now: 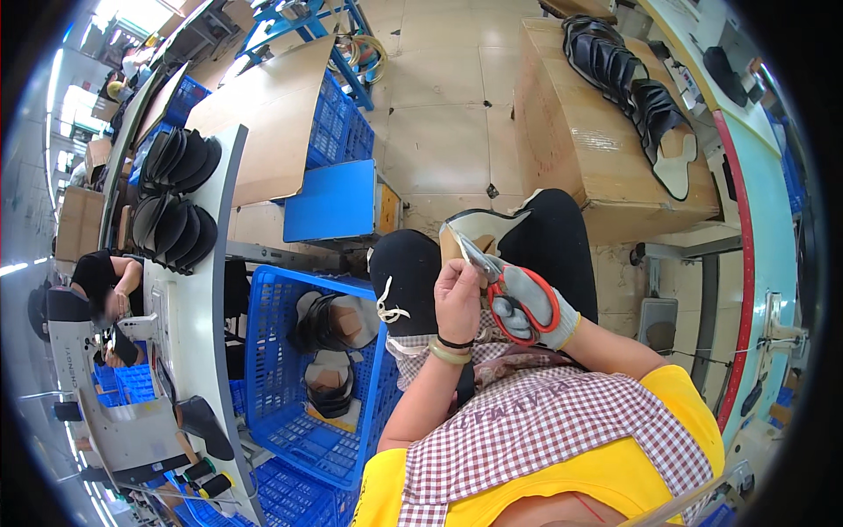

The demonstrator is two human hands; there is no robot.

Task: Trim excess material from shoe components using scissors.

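My left hand (458, 294), bare with a bracelet at the wrist, is closed in a pinch on a shoe upper (496, 226) above my lap. The upper looks white and tan, with a dark edge. My right hand (529, 307) wears a grey-white glove and grips scissors (555, 309) with red handles. Their metal blades point up and left, lying over the upper close to my left fingertips. Whether the blades are closed on the material I cannot tell. My fingers hide part of the upper.
Left of my legs stands a blue crate (263, 369) holding stacked shoe pieces. Dark curved pieces (180, 233) sit on a white bench. To the right, a cardboard box (562, 132) carries a row of black uppers (606, 66). A co-worker (105, 281) sits at a sewing machine, far left.
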